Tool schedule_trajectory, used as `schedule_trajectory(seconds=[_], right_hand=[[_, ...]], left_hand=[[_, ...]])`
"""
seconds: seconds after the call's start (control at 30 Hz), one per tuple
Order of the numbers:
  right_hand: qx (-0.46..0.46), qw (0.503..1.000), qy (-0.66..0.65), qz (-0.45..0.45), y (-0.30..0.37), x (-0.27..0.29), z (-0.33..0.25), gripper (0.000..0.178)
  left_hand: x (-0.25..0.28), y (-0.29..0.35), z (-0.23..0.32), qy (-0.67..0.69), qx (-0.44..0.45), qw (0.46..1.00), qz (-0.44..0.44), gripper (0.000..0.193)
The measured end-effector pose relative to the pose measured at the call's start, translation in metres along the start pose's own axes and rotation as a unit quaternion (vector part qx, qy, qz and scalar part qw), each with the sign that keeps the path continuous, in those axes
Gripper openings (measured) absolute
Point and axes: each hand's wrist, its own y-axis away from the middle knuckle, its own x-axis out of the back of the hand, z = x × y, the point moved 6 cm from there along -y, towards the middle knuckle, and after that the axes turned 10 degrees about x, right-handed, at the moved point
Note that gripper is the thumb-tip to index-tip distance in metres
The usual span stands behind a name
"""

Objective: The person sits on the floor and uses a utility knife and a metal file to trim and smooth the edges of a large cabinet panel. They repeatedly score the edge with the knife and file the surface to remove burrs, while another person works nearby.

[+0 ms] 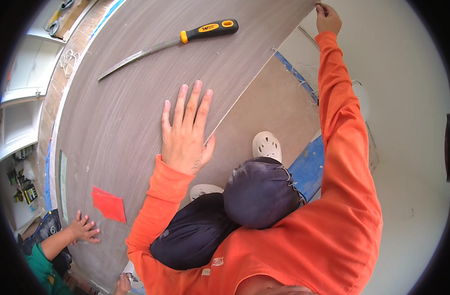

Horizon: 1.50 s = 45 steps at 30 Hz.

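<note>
My left hand point(188, 130) lies flat on a large grey wood-grain board point(117, 123), fingers stretched forward and thumb at its right edge. It holds nothing. Far off at the upper right, my right hand point(328, 20) has its fingers pinched together at the board's far right corner. Whatever sits between those fingertips is too small to make out. Beyond my left hand a metal file point(141, 55) with a black and yellow handle point(210, 30) rests on the board, untouched. A folded red sheet point(108, 204) lies on the board, left of my left forearm.
A co-worker's hand point(83, 229) with a green sleeve rests on the board at the lower left; another hand point(123, 284) shows at the near edge. White cabinets point(21, 118) stand left. A pale wall point(407, 98) rises at the right. Blue sheeting point(308, 162) covers some floor.
</note>
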Motion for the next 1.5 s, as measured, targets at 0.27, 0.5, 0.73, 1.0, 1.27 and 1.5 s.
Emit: schedule_trajectory(seconds=[0.27,0.5,0.73,1.0,1.27,1.5], right_hand=[[-0.136,0.985,-0.101,-0.02,0.02,0.008,-0.025,0.014],[-0.074,0.993,-0.088,-0.031,0.051,0.035,-0.105,0.013],[-0.033,0.992,-0.115,-0.027,0.094,0.068,-0.203,0.008],[0.001,0.993,-0.098,-0.061,0.127,0.099,-0.294,0.008],[0.07,0.971,-0.186,-0.13,0.167,0.131,-0.383,0.018],[-0.046,0.997,-0.053,0.015,0.087,0.095,-0.22,0.011]], left_hand=[[0.0,0.001,0.0,0.007,-0.004,1.0,0.001,0.095],[-0.001,0.002,-0.001,0.004,-0.008,1.0,0.017,0.094],[-0.001,0.004,-0.004,0.053,-0.005,0.998,0.034,0.09],[-0.007,0.004,-0.006,0.058,0.004,0.997,0.045,0.099],[-0.001,0.021,-0.017,0.092,0.022,0.995,0.025,0.107],[-0.003,0.026,-0.02,0.02,0.01,0.999,0.034,0.1]])
